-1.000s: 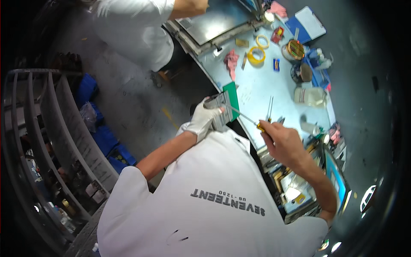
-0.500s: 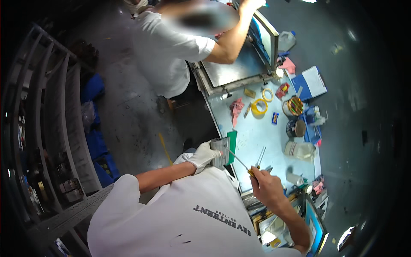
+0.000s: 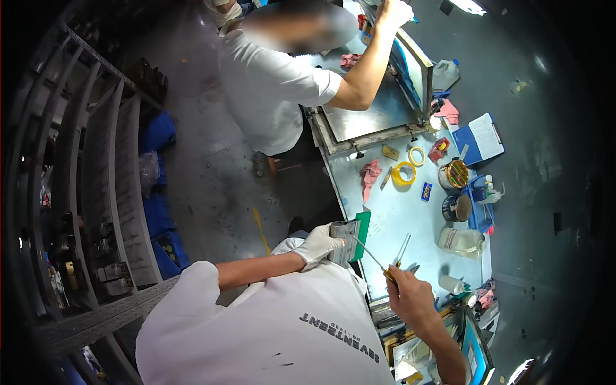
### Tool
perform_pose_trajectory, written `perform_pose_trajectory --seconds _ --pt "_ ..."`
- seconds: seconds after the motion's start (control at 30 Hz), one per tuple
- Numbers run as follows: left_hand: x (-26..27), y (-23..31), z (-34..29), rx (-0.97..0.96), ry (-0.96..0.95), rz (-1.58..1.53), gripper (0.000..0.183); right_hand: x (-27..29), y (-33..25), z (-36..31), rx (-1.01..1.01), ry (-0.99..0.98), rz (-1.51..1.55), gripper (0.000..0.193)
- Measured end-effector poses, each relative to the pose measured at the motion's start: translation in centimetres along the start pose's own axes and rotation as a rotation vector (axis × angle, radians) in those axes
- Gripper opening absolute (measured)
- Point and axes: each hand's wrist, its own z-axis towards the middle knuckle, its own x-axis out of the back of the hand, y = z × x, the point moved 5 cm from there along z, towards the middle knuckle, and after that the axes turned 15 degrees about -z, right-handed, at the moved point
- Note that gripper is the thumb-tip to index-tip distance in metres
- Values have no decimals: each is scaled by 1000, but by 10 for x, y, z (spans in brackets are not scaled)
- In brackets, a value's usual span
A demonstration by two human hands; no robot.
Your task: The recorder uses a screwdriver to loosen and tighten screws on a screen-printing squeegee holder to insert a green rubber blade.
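Note:
In its white glove, my left hand [image 3: 316, 246] is closed on a squeegee, whose grey metal holder [image 3: 343, 240] carries a green blade [image 3: 362, 236] along its right side. My right hand [image 3: 410, 294] is bare and wrapped round the yellowish handle of a screwdriver [image 3: 370, 251]. The screwdriver's thin shaft points up and left, its tip at the metal holder. Just beyond my right hand, another screwdriver [image 3: 402, 250] lies on the light-topped table [image 3: 385, 215].
A co-worker [image 3: 269, 90] stands ahead at a screen frame [image 3: 420, 67] over a metal plate [image 3: 359, 115]. Pink cloth [image 3: 370, 176], a yellow tape roll [image 3: 403, 174], cans [image 3: 456, 207] and a plastic jug [image 3: 461, 242] stand on the table. Shelving [image 3: 96, 186] runs along the left.
The whole view has shifted, so the scene sits a little further right and lower. Both hands keep their holds, with the screwdriver tip still at the squeegee holder.

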Motion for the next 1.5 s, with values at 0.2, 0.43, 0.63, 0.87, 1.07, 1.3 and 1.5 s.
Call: perform_pose_trajectory --seconds 0.2,0.43,0.63,0.87,1.07,1.3,1.5 --pt "-7 -2 0 -24 1 36 34 -4 6 -7 -15 17 -10 28" --pt "-15 0 -5 37 27 -104 35 -7 10 -4 -16 -39 -11 28" --pt "-2 -7 1 28 52 -103 30 -10 7 -6 -5 10 23 29" --pt "0 -1 18 -117 49 9 32 -7 0 3 -24 -3 5 29" --pt "10 -18 12 -215 28 84 31 -17 1 4 17 -19 15 29" --pt "29 -34 13 -249 74 287 33 -33 6 6 -49 -79 167 27" --pt "36 -41 16 -316 67 330 37 -36 5 12 -182 -139 383 21"
